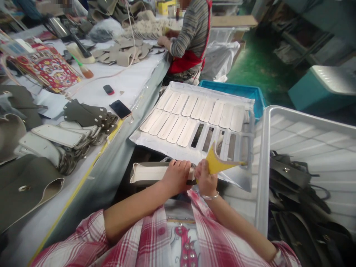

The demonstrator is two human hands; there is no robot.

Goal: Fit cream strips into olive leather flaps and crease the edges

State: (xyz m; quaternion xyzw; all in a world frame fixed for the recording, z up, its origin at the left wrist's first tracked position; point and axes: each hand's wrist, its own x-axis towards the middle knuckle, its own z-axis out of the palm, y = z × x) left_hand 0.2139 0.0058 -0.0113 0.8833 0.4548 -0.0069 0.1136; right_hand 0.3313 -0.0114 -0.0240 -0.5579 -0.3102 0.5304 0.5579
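Note:
My left hand [176,176] is closed around a long cream and olive leather strap piece [147,172] held flat in front of my chest. Right beside it, my right hand [205,179] pinches a yellow backing strip [215,163] that curls up and away from the piece's right end. Just beyond both hands lies a grey slotted tray [247,148] carrying two rows of cream strap pieces [191,111], with several slots on its right side bare.
On the white worktable [91,92] at left are stacked strap pieces [55,137], olive leather flaps, a phone [120,108] and a red printed bag. A white crate [263,167] with dark leather parts stands at right. A person in a red apron [189,40] works farther along.

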